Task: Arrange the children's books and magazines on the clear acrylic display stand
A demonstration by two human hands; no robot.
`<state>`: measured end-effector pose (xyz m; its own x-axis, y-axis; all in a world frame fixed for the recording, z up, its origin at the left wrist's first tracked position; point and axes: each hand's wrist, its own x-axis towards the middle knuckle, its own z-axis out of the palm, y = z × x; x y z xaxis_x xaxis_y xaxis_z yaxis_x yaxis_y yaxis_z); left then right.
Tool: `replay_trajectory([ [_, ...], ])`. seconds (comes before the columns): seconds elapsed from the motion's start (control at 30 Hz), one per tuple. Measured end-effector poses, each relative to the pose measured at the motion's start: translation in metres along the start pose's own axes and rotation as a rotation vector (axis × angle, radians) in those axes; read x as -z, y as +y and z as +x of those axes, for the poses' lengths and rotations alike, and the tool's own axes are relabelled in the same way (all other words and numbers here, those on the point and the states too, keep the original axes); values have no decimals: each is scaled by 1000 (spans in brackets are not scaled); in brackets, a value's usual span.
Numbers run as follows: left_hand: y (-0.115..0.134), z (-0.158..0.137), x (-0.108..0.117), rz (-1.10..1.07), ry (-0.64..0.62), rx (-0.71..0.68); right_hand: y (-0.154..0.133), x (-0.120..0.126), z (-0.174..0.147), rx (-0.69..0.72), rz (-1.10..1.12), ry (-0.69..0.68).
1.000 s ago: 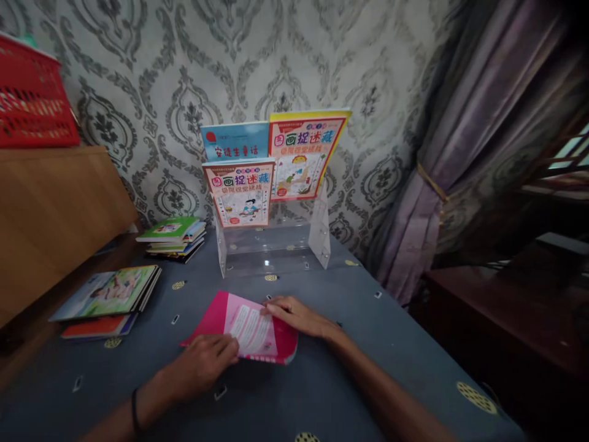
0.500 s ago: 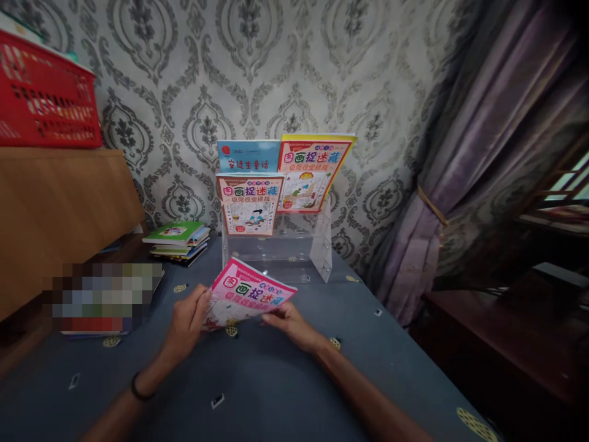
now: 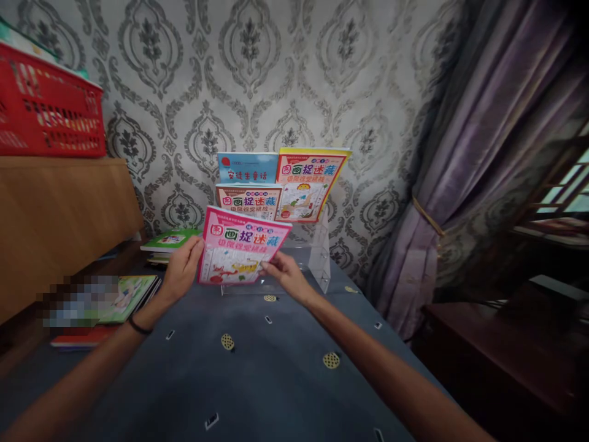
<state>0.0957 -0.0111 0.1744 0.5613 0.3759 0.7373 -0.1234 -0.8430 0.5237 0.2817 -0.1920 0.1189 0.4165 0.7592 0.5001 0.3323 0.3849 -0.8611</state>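
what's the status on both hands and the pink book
Left hand holding pink book by left edge, right hand at lower right. Front facing camera. Clear rack behind, brown-bordered book on it partly hidden.

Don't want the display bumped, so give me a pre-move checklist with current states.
1. Left grip: ok; left hand holds the pink book by its left edge.
2. Right grip: ok; right hand holds the lower part of its right edge.
3. Cover facing the camera, title at top: ok.
4. Clear view of the clear stand: not ok; the pink book hides its lower left.
5. Gap between the pink book and the brown-bordered book: cannot tell; they overlap in view.
6. Red-bordered book upright on the stand: ok.
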Motion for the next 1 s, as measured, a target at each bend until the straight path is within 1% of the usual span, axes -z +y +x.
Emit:
replay_trajectory([
  [0.07,3,25,5,79,5,-74,-24,14,22,81,-89,19],
  [0.17,6,59,9,156,61,-166,-56,31,51,174,-228,50],
  [0.23,7,76,8,163,100,-198,-69,38,67,200,-290,66],
  [0.3,7,88,6,156,123,-201,-76,44,78,197,-317,81],
  [0.47,-1,99,-5,106,116,-182,-71,51,91,211,-338,91],
  [0.7,-12,99,-17,104,82,-197,-58,55,90,242,-388,111],
  [1.0,-12,99,-23,106,74,-172,-50,57,93,255,-374,138],
])
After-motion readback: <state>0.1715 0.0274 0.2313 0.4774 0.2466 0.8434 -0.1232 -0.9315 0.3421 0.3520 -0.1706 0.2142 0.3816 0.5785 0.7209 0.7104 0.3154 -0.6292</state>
